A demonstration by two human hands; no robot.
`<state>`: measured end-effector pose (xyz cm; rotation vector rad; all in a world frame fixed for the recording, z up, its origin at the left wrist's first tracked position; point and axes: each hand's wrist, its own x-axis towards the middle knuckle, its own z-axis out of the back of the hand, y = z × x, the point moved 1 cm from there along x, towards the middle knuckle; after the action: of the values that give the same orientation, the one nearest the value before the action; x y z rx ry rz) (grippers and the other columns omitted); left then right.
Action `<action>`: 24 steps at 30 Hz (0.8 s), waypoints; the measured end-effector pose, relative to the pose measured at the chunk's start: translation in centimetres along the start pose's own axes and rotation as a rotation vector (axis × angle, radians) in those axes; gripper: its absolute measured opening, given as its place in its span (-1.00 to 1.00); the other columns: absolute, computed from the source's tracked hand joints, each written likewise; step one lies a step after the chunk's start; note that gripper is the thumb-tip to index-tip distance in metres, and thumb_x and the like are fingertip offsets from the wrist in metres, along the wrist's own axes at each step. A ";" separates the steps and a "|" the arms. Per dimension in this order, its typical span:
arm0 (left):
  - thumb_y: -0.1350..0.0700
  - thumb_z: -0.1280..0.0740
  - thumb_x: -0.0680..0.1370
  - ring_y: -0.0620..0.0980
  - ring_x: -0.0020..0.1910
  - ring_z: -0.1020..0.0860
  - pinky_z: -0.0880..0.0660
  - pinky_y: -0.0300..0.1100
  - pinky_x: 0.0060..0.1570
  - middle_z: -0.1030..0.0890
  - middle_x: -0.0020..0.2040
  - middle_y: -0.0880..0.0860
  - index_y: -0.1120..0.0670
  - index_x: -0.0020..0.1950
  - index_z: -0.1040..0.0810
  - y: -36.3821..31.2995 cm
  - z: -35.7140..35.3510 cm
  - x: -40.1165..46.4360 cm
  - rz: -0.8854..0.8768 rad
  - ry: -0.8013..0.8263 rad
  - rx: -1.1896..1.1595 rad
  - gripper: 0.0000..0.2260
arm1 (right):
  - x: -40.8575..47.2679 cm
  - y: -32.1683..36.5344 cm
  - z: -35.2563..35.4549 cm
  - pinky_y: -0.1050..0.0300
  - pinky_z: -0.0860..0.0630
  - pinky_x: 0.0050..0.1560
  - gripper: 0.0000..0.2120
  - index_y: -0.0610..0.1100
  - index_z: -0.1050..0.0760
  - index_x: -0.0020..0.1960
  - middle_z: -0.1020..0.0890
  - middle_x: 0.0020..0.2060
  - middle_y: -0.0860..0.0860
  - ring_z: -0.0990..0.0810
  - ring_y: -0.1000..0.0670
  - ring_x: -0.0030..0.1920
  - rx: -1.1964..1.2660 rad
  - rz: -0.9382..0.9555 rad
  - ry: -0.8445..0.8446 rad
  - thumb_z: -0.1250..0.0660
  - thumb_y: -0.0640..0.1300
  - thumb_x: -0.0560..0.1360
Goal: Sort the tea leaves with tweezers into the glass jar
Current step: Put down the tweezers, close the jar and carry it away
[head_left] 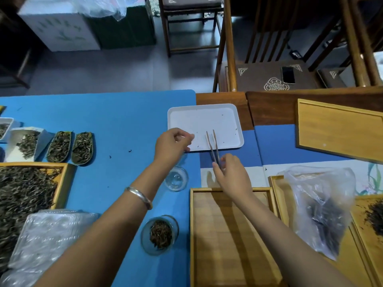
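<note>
Head view:
Left hand (173,145): reaches to the white tray (232,112) and rests at its near left corner; fingers curled, thumb and fingertips pinched together over the tray floor. Whether a leaf sits between them, I cannot tell.
Right hand (232,175): grips the tweezers (212,145) at their joined near end, fingers curled round the stems.
Tweezers: the two tips stand apart and point away over the tray's near edge, above its floor.
Tray: lies on the blue mat (116,117), its right part over the wooden table (219,98); only a few dark tea specks (222,115) are scattered on it.
Jar (159,235): round glass, on the mat near the left forearm, well short of the tray; a heap of dark leaves lies inside.
Glass lid (176,179): clear, flat on the mat between jar and tray, just beside the left wrist.
Bracelet (138,196): silver, on the left forearm.
Bamboo tray (228,235): under the right forearm, bare.
Plastic bag (319,206): to the right, dark leaves inside, lying on another bamboo tray.
Left side: a bamboo tray of green leaves (27,195), two scoops (70,147) full of leaves beyond it.
Phone (288,75): on a chair cushion past the table.
</note>
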<state>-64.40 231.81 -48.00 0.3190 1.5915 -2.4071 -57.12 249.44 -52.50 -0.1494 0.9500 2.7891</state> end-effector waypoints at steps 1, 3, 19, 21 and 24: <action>0.09 -0.42 0.54 -0.13 -0.38 -0.64 -0.56 -0.24 -0.30 -0.66 -0.27 0.01 0.01 -0.18 -0.59 0.3 1.6 -0.5 0.012 0.017 -0.003 -0.90 | -0.3 0.6 0.0 0.17 -0.46 -0.22 -0.79 -0.09 -0.46 0.02 -0.51 -0.13 0.03 -0.52 0.06 -0.15 0.058 0.024 0.018 -0.22 0.06 0.57; 0.12 -0.40 0.55 -0.09 -0.35 -0.62 -0.52 -0.21 -0.29 -0.65 -0.22 0.05 0.02 -0.17 -0.58 1.6 4.2 -1.3 0.092 0.042 0.027 -0.90 | -0.9 1.8 -0.3 0.20 -0.42 -0.27 -0.80 -0.09 -0.48 -0.07 -0.55 -0.20 0.05 -0.52 0.09 -0.20 0.168 0.025 0.072 -0.21 0.02 0.58; 0.17 -0.20 0.67 -0.03 -0.26 -0.51 -0.54 -0.27 -0.26 -0.54 -0.17 0.11 0.08 -0.01 -0.58 9.9 4.7 -2.5 0.436 0.286 -0.179 -0.83 | 1.6 6.0 -6.4 0.10 -0.59 -0.23 -0.66 -0.22 -0.47 -0.15 -0.59 -0.24 -0.19 -0.59 -0.06 -0.26 0.485 -0.349 0.557 -0.09 -0.04 0.64; 0.13 -0.25 0.66 -0.11 -0.28 -0.57 -0.56 -0.23 -0.17 -0.60 -0.22 0.02 0.01 -0.04 -0.60 9.6 5.1 -2.8 0.396 0.264 -0.205 -0.84 | 1.2 6.8 -5.9 0.24 -0.53 -0.36 -0.70 -0.20 -0.47 -0.10 -0.55 -0.29 -0.09 -0.53 0.03 -0.35 0.525 -0.366 0.534 -0.08 -0.06 0.65; 0.12 -0.31 0.63 -0.16 -0.26 -0.63 -0.63 -0.17 -0.15 -0.64 -0.20 -0.06 0.02 -0.02 -0.61 8.7 6.2 -3.8 0.308 0.275 -0.350 -0.90 | 0.1 8.0 -4.7 0.19 -0.39 -0.33 -0.66 -0.19 -0.52 0.06 -0.53 -0.24 -0.11 -0.45 0.03 -0.34 0.838 -0.490 0.577 -0.07 0.01 0.65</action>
<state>-58.34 223.13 -52.02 0.7873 1.8780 -1.8773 -58.71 240.41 -51.47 -0.9252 1.8112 1.7369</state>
